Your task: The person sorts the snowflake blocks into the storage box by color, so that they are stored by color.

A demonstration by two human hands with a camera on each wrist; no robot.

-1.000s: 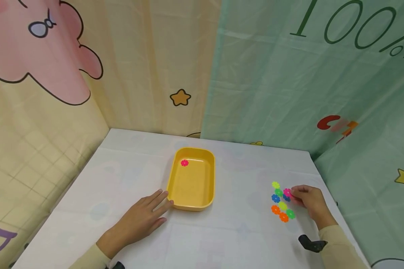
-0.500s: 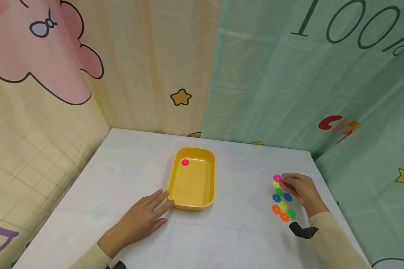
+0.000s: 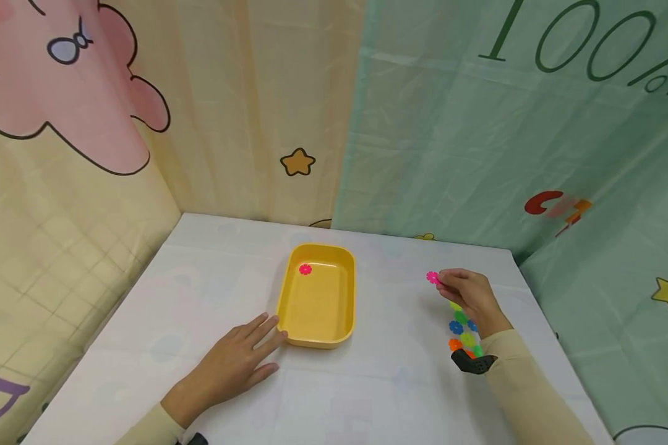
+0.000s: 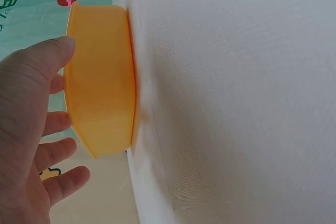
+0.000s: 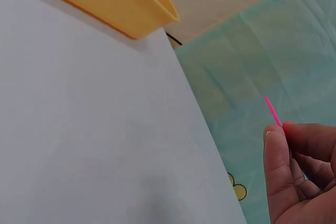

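My right hand [image 3: 472, 298] pinches a pink flower-shaped disc [image 3: 432, 277] between thumb and forefinger, up off the table. In the right wrist view the pink disc [image 5: 272, 111] shows edge-on. A yellow tray [image 3: 317, 309] stands left of it, with another pink flower-shaped disc [image 3: 305, 269] lying inside. At the tray's near left corner rests my left hand [image 3: 231, 364], its fingers spread and straight. Under the right wrist lie several flower-shaped discs in blue [image 3: 456, 327], green, yellow and orange, partly hidden by the hand and sleeve.
The white table [image 3: 367, 383] ends at hanging cloths behind and on both sides. A black wrist-camera mount [image 3: 473, 362] juts from the right wrist, low over the loose discs.
My right hand has lifted the pink disc from the loose discs and carried it left and away from me. My left hand stays where it was at the tray.
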